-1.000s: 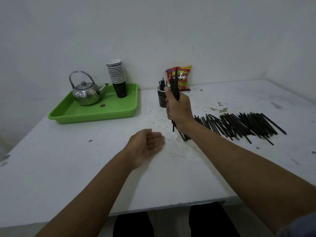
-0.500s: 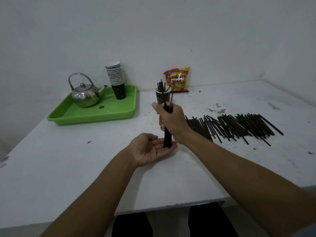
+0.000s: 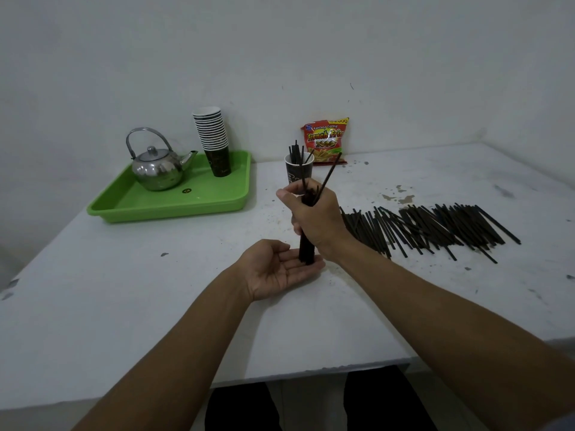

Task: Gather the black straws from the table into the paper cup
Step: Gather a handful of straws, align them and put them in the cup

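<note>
My right hand (image 3: 314, 214) grips an upright bundle of black straws (image 3: 306, 248) at the table's middle. The bundle's lower ends rest on the palm of my left hand (image 3: 277, 269), which lies open, palm up, on the table. One or two straws stick out higher than the rest at the top. Behind the hands stands a dark paper cup (image 3: 297, 172) with several straws in it. A long row of loose black straws (image 3: 435, 227) lies on the table to the right.
A green tray (image 3: 161, 203) at the back left carries a steel kettle (image 3: 157, 166) and a stack of paper cups (image 3: 213, 138). A red snack bag (image 3: 326, 140) leans on the wall behind the cup. The white table (image 3: 124, 306) has stains and its front edge is near me.
My right hand brought the straw bundle from near the cup down toward me and stood it on my left palm, which turned upward beneath it. Since half a second ago, hardly anything moved.
</note>
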Tool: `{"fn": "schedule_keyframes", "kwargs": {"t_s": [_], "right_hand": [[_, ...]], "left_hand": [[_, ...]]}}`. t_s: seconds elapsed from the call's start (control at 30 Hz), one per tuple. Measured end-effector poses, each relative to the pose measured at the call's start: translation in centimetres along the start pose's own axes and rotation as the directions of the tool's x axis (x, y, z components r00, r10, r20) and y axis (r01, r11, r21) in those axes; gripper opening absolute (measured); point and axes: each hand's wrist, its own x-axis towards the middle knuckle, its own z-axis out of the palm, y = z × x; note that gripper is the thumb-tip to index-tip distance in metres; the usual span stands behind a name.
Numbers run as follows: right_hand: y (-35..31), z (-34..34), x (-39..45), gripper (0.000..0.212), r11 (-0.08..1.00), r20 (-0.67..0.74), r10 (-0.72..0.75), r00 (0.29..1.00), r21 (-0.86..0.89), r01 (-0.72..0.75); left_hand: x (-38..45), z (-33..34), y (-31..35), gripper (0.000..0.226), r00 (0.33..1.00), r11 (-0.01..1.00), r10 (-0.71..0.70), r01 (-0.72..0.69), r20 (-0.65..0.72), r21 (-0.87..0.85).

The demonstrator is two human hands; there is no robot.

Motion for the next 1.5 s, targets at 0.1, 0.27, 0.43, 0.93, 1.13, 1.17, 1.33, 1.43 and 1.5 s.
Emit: {"fn": "schedule_keyframes", "kwargs": {"t_s": [0.1, 0.27, 0.43, 0.93, 1.13, 1.17, 1.33, 1.43, 1.5], "right_hand": [[-0.1, -0.1, 0.4, 0.018, 1.0, -0.041, -0.018, 0.999, 0.021, 0.019], [0.1, -0.4, 0.0, 0.015, 0.999, 0.054, 0.034, 0.998, -0.025, -0.032], [0.0, -1.0, 0.2, 0.02, 0.996, 0.135, 0.078, 0.988, -0.055, -0.071], [-1.3, -1.1, 0.7, 0.046, 0.999, -0.062, 0.008, 0.998, 0.044, -0.006], [-2.2, -1.5, 5.2, 0.039, 0.999, -0.123, 0.023, 0.992, 0.046, -0.017], [-2.5, -1.6, 6.2, 0.038, 0.999, -0.14, 0.031, 0.99, 0.045, -0.025], [-2.7, -2.0, 12.3, 0.044, 0.999, -0.255, 0.042, 0.966, 0.034, -0.034], [-2.2, -2.2, 15.5, 0.045, 0.998, -0.301, 0.041, 0.953, 0.057, -0.025], [-2.2, -2.3, 17.1, 0.046, 0.997, -0.319, 0.046, 0.947, 0.08, -0.022]], "left_hand": [[-0.1, 0.2, 0.0, 0.046, 1.0, 1.0, 0.016, -0.017, 0.002, 0.006], [-0.2, 0.5, 0.3, 0.045, 0.999, 0.998, 0.046, -0.046, 0.01, 0.046], [-0.2, 0.3, 0.3, 0.045, 0.999, 0.997, 0.047, -0.047, 0.012, 0.062], [-0.2, 1.3, 0.4, 0.047, 0.994, 0.985, 0.096, -0.087, -0.051, 0.152], [1.9, 2.1, 4.7, 0.033, 0.922, 0.866, 0.33, -0.21, -0.202, 0.454], [2.6, 2.2, 5.7, 0.034, 0.899, 0.828, 0.384, -0.233, -0.213, 0.509], [6.4, 2.8, 10.2, 0.052, 0.718, 0.551, 0.677, -0.352, -0.159, 0.757], [9.0, 2.5, 11.7, 0.078, 0.646, 0.373, 0.76, -0.347, -0.069, 0.861], [10.8, 2.1, 12.4, 0.092, 0.628, 0.302, 0.778, -0.351, -0.016, 0.886]]}}
